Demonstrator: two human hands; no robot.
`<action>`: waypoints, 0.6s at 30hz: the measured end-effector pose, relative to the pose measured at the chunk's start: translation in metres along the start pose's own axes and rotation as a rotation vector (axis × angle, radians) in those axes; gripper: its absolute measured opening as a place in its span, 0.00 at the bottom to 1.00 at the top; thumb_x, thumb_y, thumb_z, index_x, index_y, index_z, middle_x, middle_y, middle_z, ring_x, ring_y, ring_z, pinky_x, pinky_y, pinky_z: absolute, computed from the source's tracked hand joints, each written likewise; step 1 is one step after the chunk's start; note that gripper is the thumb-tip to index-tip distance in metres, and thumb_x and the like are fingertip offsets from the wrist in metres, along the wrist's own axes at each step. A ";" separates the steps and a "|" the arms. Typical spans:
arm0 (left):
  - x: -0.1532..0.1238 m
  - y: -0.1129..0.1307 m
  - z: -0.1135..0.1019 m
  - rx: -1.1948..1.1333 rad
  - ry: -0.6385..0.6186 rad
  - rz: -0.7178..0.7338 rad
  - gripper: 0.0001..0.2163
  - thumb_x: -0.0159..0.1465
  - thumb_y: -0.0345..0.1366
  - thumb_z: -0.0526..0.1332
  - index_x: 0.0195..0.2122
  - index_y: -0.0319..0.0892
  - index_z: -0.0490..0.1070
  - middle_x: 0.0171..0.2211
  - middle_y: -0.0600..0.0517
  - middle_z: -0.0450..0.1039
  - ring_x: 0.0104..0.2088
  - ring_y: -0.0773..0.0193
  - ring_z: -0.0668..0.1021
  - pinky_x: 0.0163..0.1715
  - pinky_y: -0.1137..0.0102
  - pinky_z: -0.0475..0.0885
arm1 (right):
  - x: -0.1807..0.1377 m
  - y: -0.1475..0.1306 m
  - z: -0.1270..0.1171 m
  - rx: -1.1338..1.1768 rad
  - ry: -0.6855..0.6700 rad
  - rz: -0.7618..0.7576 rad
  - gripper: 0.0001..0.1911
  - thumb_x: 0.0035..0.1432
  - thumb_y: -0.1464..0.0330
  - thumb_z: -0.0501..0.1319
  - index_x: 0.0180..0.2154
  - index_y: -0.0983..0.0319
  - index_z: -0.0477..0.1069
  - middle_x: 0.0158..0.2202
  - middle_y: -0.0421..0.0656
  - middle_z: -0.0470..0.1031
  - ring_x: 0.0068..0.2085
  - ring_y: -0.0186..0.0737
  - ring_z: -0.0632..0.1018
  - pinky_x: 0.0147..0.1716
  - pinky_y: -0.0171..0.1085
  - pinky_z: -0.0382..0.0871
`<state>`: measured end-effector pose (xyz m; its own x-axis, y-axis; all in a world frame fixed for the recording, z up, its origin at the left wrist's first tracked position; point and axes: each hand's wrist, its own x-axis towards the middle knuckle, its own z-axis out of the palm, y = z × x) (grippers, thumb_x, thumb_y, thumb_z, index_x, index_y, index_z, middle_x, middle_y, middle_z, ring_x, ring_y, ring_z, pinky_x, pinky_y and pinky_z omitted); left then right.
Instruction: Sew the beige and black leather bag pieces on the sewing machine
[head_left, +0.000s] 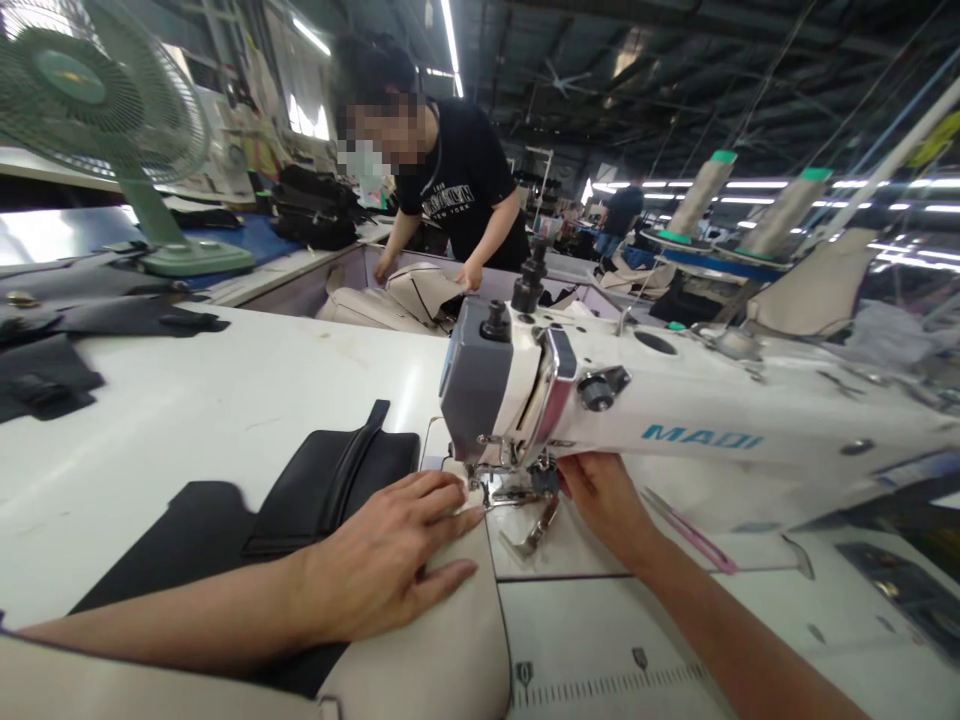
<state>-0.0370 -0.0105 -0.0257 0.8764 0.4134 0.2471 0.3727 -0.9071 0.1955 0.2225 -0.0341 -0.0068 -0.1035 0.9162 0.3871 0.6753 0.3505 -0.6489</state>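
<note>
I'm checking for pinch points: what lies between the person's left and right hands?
Between the left hand and right hand, the head view shows metal foot parts and a bent metal guide.

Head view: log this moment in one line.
left hand: palm down on beige piece | right hand: near needle area of sewing machine, grip unclear | pink-handled tool: lying right of right hand

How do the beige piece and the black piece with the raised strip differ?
The beige piece is pale; the black piece is dark. The beige piece lies under the left hand, close by the sewing machine; the black piece lies farther left. Neither shows a printed pattern.
</note>
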 end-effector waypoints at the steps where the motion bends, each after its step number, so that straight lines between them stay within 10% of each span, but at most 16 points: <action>1: 0.000 0.000 0.000 -0.001 0.006 0.003 0.17 0.69 0.44 0.54 0.56 0.44 0.67 0.50 0.48 0.70 0.55 0.54 0.68 0.58 0.58 0.66 | -0.002 -0.003 -0.001 -0.002 -0.011 0.001 0.24 0.69 0.65 0.47 0.19 0.59 0.62 0.16 0.36 0.65 0.20 0.34 0.69 0.23 0.31 0.60; 9: 0.003 -0.007 -0.002 0.005 0.052 0.026 0.17 0.69 0.42 0.56 0.57 0.45 0.67 0.49 0.48 0.70 0.54 0.55 0.70 0.56 0.59 0.68 | -0.074 -0.032 0.005 -0.183 -0.237 0.019 0.11 0.70 0.67 0.51 0.36 0.60 0.69 0.33 0.40 0.72 0.33 0.39 0.75 0.34 0.35 0.65; 18: 0.003 -0.009 -0.017 -0.050 0.069 0.073 0.19 0.67 0.39 0.57 0.58 0.44 0.67 0.54 0.43 0.70 0.56 0.53 0.72 0.57 0.58 0.68 | -0.108 -0.023 0.043 -0.127 -0.131 -0.135 0.05 0.60 0.70 0.61 0.39 0.58 0.73 0.37 0.44 0.74 0.40 0.45 0.77 0.38 0.39 0.75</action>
<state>-0.0428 0.0003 -0.0107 0.8769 0.3524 0.3268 0.2916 -0.9307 0.2210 0.1870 -0.1323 -0.0620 -0.2872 0.8831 0.3711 0.7349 0.4516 -0.5059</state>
